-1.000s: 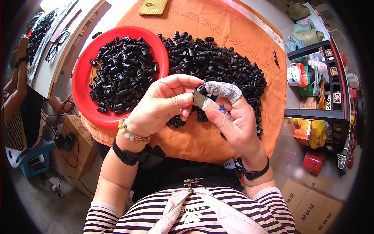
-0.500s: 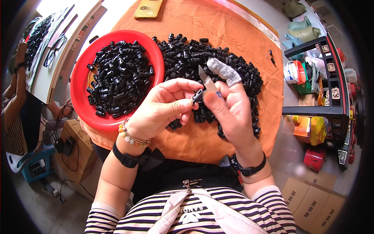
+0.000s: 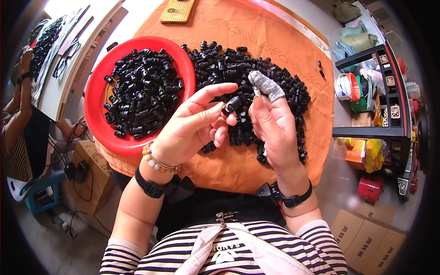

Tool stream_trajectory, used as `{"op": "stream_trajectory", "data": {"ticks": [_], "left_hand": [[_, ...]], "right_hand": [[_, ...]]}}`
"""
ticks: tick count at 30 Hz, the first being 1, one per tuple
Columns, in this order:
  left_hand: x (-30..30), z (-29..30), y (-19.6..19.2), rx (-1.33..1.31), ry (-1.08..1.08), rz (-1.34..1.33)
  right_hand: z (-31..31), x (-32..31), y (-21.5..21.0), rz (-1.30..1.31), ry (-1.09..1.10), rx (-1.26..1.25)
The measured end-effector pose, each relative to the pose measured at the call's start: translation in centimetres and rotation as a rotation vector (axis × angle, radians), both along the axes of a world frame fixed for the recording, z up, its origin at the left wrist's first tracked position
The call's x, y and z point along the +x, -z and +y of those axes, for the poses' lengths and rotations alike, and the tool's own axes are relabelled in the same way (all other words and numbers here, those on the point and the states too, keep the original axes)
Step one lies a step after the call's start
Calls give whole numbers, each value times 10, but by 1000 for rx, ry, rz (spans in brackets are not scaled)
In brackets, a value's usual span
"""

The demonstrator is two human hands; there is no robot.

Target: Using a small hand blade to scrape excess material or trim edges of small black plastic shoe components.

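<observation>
My left hand [image 3: 195, 120] holds one small black plastic cord lock [image 3: 233, 104] by its end between the thumb and the bent fingers, with the index finger lifted off it. Just right of it, my right hand [image 3: 273, 123] is closed, a grey knitted sleeve [image 3: 268, 85] covering its index finger. A thin knife blade [image 3: 257, 93] shows edge-on between its thumb and that finger; the rest is hidden by the hand. Beneath both hands spreads a big heap of loose black cord locks [image 3: 293, 94]. More cord locks [image 3: 142, 91] fill a red round tray [image 3: 94, 114] at the left.
An orange cloth [image 3: 316, 133] covers the table. A yellow ribbed phone case [image 3: 178, 11] lies at the far edge, and a few small black pieces [image 3: 321, 71] lie far right. Beyond are a black shelf [image 3: 371, 132] and cardboard boxes [image 3: 366, 236]. Another person sits at far left.
The blade has turned from broadside to edge-on and come away from the cord lock. My left index finger has lifted, and the cord lock now points up and to the right.
</observation>
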State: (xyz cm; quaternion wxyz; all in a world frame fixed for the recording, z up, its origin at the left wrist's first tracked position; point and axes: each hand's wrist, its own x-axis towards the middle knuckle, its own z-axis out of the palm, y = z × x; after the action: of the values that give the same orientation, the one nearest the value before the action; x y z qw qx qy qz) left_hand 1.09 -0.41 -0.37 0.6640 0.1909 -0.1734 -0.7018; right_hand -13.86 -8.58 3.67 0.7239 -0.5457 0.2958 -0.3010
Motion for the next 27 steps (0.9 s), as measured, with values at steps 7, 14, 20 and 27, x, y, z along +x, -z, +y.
{"op": "stream_trajectory", "data": {"ticks": [7,14,20,27], "left_hand": [[-2,0,2,61,-35,22],[3,0,3,31,-32,80],[21,3,-5,88,-516,-132],[47,18,-2,108,-821,-231]], "right_hand": [[-1,-6,10,60,-43,-54],[-7,-3,12,62,-48,-101],[-16,-14,21,245,76,-537],[11,-42,34,514,-54,-626]]}}
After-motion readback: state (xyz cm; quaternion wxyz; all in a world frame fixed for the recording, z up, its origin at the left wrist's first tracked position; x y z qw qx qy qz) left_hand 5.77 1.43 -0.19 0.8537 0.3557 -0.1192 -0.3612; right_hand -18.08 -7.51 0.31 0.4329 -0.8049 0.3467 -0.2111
